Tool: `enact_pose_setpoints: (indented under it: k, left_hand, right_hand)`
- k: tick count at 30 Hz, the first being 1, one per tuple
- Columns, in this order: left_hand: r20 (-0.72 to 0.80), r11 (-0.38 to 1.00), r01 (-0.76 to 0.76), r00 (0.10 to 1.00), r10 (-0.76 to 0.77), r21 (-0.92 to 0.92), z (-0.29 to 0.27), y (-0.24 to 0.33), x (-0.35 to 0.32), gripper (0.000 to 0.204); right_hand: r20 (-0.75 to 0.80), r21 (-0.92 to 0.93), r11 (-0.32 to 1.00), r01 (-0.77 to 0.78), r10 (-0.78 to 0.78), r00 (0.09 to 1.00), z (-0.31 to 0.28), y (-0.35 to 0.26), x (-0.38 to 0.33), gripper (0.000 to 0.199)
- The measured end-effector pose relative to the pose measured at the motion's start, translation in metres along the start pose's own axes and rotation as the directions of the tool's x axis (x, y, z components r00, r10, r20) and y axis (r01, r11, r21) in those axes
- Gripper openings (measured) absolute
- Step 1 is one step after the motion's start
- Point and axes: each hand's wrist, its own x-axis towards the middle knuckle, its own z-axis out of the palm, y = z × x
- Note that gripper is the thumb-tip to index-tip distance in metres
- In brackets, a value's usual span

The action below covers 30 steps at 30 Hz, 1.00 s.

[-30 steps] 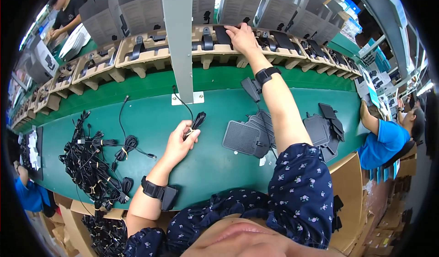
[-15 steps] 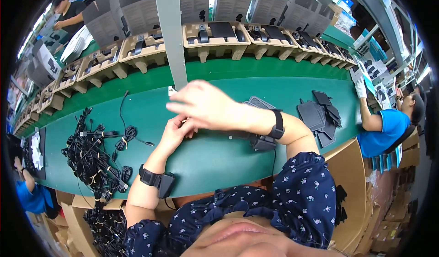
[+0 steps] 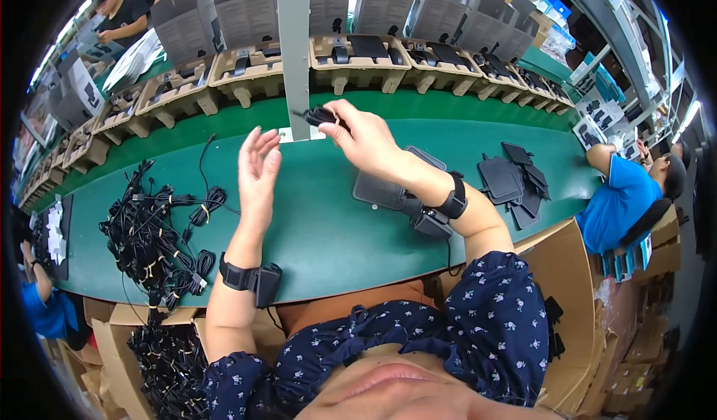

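Note:
My right hand (image 3: 358, 134) grips a coiled black cable (image 3: 320, 115) bound with a light tie, held up near the base of the grey post (image 3: 295, 61). A little to the left, my left hand (image 3: 258, 170) is raised over the table with its fingers apart, holding nothing. Left of that hand lies a heap of bundled black cables (image 3: 146, 241), with one coil (image 3: 211, 203) at its right edge. Flat dark pads (image 3: 377, 188) rest beneath my right forearm.
Moulded brown trays (image 3: 358, 50) holding black parts line the far side, with grey printed cartons (image 3: 385, 5) standing behind. Dark flat plates (image 3: 511, 181) are piled at the right. Cable-filled box (image 3: 168, 368) stands below the table's front left edge. A co-worker in blue (image 3: 624, 199) sits at the right.
My hands have come apart. The right has moved up and away with the cable now visible in it; the left has opened and shifted left. The view has shifted slightly.

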Motion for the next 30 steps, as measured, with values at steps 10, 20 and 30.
enact_pose_setpoints:
  k: [10,20,30]
  left_hand:
    - [0.614,0.895,0.425,0.673,-0.412,0.135,0.028,-0.006,-0.033,0.015]
    - [0.293,0.899,0.437,0.864,-0.409,-0.036,0.007,-0.017,-0.022,0.017]
    - [0.313,0.862,0.033,0.924,-0.219,0.506,-0.012,-0.058,-0.016,0.023]
  right_hand:
    - [0.208,0.925,0.261,-0.276,0.26,0.943,-0.009,-0.028,0.009,0.025]
    - [0.354,0.224,0.973,0.05,-0.129,0.926,0.012,-0.021,-0.038,0.037]
    - [-0.291,-0.112,0.983,-0.147,0.109,0.951,-0.015,0.048,0.009,0.029]
